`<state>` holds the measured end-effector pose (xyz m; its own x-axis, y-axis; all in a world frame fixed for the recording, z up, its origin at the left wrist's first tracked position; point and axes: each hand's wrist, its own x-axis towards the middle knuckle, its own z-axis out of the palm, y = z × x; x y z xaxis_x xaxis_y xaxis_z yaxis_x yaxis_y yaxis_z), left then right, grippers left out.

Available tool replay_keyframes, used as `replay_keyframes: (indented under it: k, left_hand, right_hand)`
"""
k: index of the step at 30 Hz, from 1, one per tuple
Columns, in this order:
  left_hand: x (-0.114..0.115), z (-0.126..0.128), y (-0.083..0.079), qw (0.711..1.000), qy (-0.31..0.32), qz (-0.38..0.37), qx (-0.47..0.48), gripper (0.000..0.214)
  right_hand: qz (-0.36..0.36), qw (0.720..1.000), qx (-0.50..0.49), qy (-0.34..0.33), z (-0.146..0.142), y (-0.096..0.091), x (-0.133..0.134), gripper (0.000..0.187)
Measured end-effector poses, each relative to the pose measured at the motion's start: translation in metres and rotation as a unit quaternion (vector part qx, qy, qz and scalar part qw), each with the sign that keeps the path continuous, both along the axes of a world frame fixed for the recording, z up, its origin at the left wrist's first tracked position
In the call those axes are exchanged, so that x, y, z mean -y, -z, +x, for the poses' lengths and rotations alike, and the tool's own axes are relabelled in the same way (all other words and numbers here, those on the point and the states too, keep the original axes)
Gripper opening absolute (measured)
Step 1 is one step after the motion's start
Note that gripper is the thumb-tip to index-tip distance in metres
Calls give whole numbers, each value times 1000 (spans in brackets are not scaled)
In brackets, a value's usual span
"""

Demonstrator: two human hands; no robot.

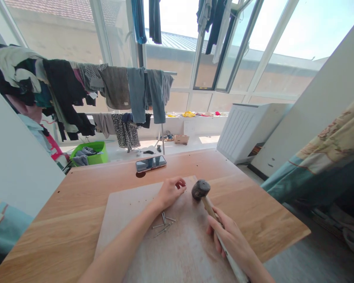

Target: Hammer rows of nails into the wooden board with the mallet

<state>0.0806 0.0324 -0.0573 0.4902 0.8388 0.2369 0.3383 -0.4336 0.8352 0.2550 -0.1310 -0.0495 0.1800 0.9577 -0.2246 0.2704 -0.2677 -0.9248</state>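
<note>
My right hand (pixel 225 230) is wrapped round the pale wooden handle of a rubber mallet (pixel 201 189). Its black head is raised just right of my left hand (pixel 172 191). The fingers of my left hand are curled in towards the thumb, near the far edge of a pale wooden board (pixel 120 220). Whatever may be between those fingertips is too small to make out. Several loose nails (pixel 164 227) lie in a small heap on the board, beside my left forearm. A row of small marks or nail heads (pixel 139 201) shows to the left of my left wrist.
Beneath the board is a wooden table (pixel 70 224), with a phone (pixel 151 163) by a dark round hole near its far side. Beyond stand a laundry-hung rack (pixel 144 94), a green basket (pixel 104 154) and a white cabinet (pixel 238 129). A curtain (pixel 306 161) hangs at right.
</note>
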Motion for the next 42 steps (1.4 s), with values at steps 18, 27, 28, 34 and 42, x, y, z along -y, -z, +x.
replay_keyframes:
  k: [18, 27, 28, 34, 42]
  left_hand:
    - [4, -1, 4, 999, 12, 39, -30, 11]
    - [0, 0, 6, 999, 7, 40, -27, 11]
    - [0, 0, 6, 999, 6, 40, -25, 10]
    - [2, 0, 7, 999, 4, 40, -16, 8]
    - [0, 0, 10, 999, -4, 38, -11, 8]
  right_hand:
    - [34, 994, -100, 27, -3, -18, -34, 35]
    - [56, 986, -151, 33, -11, -35, -39, 35]
    - [67, 985, -154, 34, -13, -36, -41, 34]
    - [85, 981, -170, 28, -22, -28, -44, 34]
    - [85, 978, -190, 31, -20, -23, -31, 44]
